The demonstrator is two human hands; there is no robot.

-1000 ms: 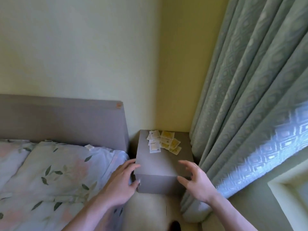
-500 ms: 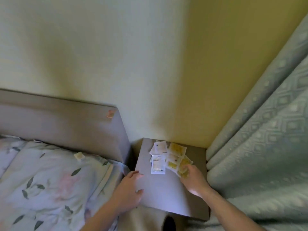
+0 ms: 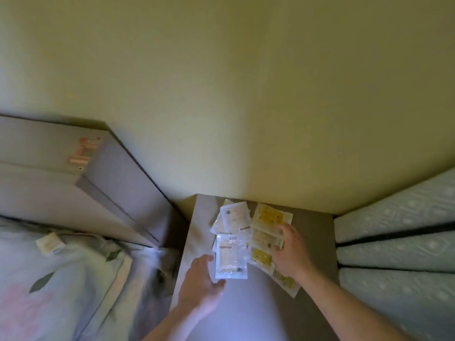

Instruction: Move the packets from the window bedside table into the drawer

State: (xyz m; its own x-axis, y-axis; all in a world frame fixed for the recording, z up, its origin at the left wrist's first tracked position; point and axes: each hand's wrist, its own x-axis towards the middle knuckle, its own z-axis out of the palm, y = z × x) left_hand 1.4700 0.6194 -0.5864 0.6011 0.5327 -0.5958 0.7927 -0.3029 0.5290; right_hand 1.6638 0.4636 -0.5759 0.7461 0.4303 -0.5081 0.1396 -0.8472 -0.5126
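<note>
— Hands, ours: right hand [image 3: 290, 252] spread flat on yellow packets [image 3: 269, 217]; left hand [image 3: 200, 283] open, empty, beside white packet [image 3: 231, 257].
— Location: bedside table [image 3: 312, 232] top. Step: gathering. Next we need one stack; drawer unseen.

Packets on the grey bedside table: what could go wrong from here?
1. The yellow-printed packets overlap loosely under the right hand; a sweep could leave some behind.
2. One packet at the front right lies under the wrist toward the green patterned curtain and may get knocked off the grey bedside table.
3. The left hand is beside the clear white packet, not yet gripping; the smooth film may slip.
</note>
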